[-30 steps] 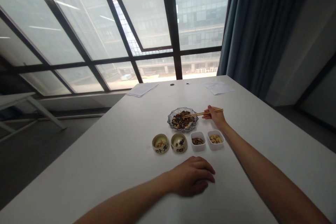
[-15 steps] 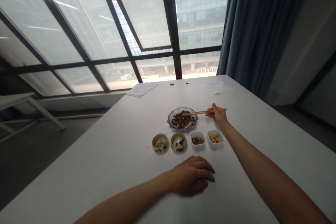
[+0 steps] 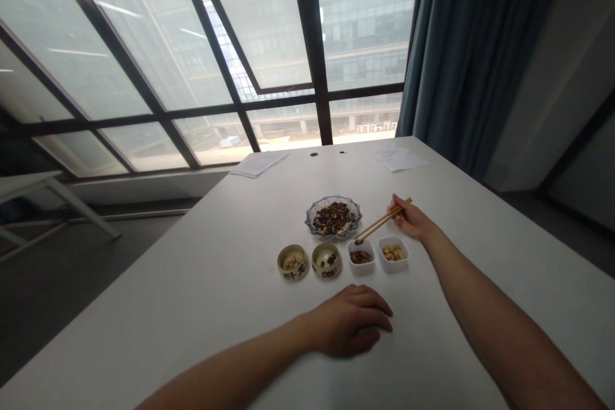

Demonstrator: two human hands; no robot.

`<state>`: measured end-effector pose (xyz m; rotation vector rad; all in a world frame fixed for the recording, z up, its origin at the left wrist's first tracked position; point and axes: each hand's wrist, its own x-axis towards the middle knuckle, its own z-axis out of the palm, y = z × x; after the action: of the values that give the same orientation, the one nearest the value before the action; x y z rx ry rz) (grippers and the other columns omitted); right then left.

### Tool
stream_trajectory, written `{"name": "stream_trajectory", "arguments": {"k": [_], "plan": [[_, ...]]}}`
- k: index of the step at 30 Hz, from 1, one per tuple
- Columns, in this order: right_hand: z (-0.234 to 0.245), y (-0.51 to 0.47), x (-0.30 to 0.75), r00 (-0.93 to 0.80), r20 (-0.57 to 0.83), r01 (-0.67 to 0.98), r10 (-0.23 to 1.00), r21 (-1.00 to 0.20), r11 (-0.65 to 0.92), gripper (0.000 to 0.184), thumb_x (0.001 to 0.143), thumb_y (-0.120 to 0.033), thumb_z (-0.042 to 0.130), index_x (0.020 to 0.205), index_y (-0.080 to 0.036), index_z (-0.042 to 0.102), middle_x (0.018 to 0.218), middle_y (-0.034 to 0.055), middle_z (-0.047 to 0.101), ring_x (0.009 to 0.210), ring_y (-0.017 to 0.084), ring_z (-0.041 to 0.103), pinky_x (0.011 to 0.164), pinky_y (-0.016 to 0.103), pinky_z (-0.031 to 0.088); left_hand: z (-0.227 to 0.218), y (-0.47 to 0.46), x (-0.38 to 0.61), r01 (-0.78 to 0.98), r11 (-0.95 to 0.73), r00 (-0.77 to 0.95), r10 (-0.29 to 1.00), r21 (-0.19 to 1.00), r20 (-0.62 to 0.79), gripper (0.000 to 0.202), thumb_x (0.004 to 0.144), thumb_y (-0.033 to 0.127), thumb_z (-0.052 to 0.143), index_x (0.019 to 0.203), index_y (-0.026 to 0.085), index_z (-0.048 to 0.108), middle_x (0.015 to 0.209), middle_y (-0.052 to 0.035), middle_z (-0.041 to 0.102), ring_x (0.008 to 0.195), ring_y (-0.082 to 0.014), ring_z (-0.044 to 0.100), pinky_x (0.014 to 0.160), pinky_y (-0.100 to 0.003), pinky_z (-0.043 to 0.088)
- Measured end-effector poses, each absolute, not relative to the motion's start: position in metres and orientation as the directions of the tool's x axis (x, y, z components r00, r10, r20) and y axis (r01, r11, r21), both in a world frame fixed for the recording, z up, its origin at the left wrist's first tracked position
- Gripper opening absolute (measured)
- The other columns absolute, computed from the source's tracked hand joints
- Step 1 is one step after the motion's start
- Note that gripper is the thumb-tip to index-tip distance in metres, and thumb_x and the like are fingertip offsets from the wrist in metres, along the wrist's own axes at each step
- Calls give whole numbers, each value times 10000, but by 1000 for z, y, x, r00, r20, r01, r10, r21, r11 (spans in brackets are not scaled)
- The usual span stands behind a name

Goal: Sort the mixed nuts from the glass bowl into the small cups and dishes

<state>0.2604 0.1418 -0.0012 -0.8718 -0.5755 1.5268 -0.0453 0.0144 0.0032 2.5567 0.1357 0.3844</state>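
My right hand [image 3: 408, 219] is closed around a pair of wooden chopsticks [image 3: 379, 223]. Their tips hold a small dark piece, perhaps a seed, over the back of a square white dish [image 3: 361, 269] of dark brown pieces. My left hand [image 3: 353, 321] lies on the table in front of the dishes, fingers stretched out and holding nothing. Behind the dishes stands a clear glass bowl [image 3: 310, 223] heaped with dark and pale pieces. A second white dish [image 3: 394, 267] holds yellowish nuts. Left of these are two round ceramic bowls, one with pale pieces [image 3: 294, 274] and one with a few dark pieces [image 3: 327, 274].
All this stands on a white table [image 3: 216, 282]. Papers lie at its far left [image 3: 259, 164] and far right corners, with two small dark spots between them. Windows and a blue curtain [image 3: 456, 64] rise beyond the far edge.
My right hand has drawn the chopsticks back from the glass bowl toward me. Their tips are now over the white dish with a dark piece. The left hand has stayed put.
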Motion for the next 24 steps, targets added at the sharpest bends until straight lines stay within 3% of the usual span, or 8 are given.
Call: {"name": "stream_trajectory", "arguments": {"k": [5,10,18,24], "plan": [[-2,142,261,-4,-199,-607,980,-778,-161,384,962,-295,742,614,-167,643,552,7,670,392,59,569,344,93,469,3,15,-45,16,-849,957,166,529,239,281,924,223,616,1196,244,683,1314,-82,703,1249,-219,641,1140,-377,458],[-2,145,260,68,-141,-619,988,-782,-69,361,957,-313,756,639,-171,655,550,0,676,390,57,589,385,86,497,4,15,-45,13,-849,956,166,527,243,269,929,222,610,1187,238,685,1306,-87,704,1248,-217,643,1140,-372,458],[-1,155,243,275,3,-558,961,-814,162,402,973,-470,716,697,-179,680,570,28,724,459,99,686,466,123,563,4,15,-45,17,-848,957,167,530,236,277,927,217,608,1192,239,687,1317,-82,699,1257,-220,634,1149,-375,450],[0,157,221,360,90,-420,928,-873,247,464,871,-590,779,726,-158,693,592,77,744,508,176,752,405,152,539,6,16,-45,21,-843,963,161,538,214,285,936,231,603,1209,243,682,1326,-100,694,1264,-235,631,1144,-395,455]]}}
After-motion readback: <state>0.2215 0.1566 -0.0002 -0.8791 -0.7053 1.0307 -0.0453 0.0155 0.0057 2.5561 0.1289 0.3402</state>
